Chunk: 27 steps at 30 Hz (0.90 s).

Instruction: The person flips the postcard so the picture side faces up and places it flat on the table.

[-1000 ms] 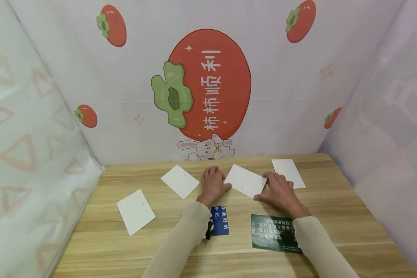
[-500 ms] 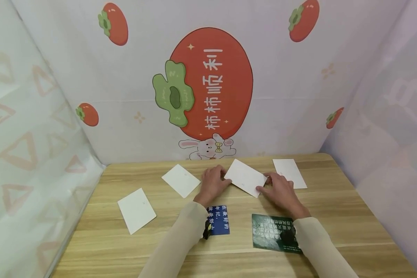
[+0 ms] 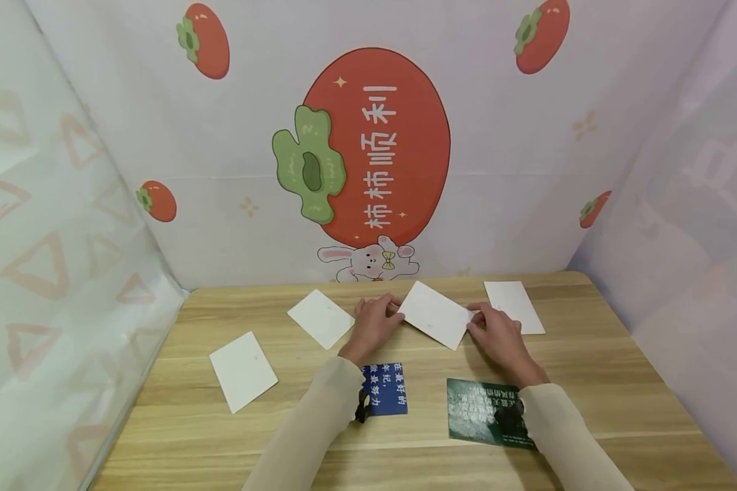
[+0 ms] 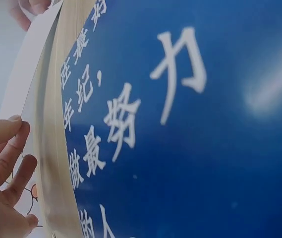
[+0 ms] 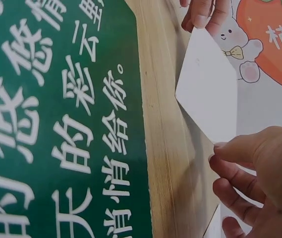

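Note:
A white card is held between both hands near the back of the table, tilted up from the wood. My left hand pinches its left corner between thumb and forefinger, as the left wrist view also shows. At the opposite corner my right hand pinches it, the thumb lying over the face. In front of the left hand lies a blue card with white characters, partly behind the sleeve. A green card with white writing lies under the right wrist, which covers its right end.
Two more white cards lie at left, one nearer and one farther back. Another white card lies behind the right hand. A wooden table meets a printed white backdrop at its back edge.
The white card has come up off the table and tilts between the hands. My right thumb has shifted from its lower corner up along its right edge. The other cards stay put.

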{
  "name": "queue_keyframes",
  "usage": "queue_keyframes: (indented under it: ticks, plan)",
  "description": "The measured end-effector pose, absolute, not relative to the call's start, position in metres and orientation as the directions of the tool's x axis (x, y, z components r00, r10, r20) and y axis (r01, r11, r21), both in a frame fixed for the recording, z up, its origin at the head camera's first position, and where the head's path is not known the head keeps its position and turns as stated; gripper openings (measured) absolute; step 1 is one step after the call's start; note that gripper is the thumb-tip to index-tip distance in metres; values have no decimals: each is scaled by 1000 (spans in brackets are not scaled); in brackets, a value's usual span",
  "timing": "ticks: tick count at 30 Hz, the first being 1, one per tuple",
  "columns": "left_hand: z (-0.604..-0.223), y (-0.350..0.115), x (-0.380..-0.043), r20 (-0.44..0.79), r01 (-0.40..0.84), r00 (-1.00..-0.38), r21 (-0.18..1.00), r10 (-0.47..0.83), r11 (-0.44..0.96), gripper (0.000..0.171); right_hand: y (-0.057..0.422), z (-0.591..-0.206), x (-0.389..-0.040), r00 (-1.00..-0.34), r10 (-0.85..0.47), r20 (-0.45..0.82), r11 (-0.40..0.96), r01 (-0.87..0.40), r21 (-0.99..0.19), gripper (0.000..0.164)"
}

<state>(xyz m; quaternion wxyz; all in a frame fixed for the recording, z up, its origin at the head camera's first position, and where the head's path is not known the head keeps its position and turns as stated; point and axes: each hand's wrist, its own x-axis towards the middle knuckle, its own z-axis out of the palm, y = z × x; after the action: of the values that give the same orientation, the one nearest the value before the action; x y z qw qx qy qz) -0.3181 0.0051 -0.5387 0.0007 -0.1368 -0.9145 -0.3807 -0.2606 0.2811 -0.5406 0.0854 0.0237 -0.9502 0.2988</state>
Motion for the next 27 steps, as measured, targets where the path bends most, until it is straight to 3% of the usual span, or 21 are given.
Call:
queue_keyframes:
  ticks: [17,21,27]
  plan:
    - [-535,-4,-320,72,187,-966,861,250,474,16,283,-537,-262,-978,25,206,747,-119,-654,33]
    - [-535,-4,-322,116,239,-955,845,272,478,14,283,-538,-260,-977,10,213,745,-135,-653,32]
    - [-535,-3,-322,202,345,-928,784,313,517,9,281,-538,-259,-980,-21,196,727,-149,-670,47]
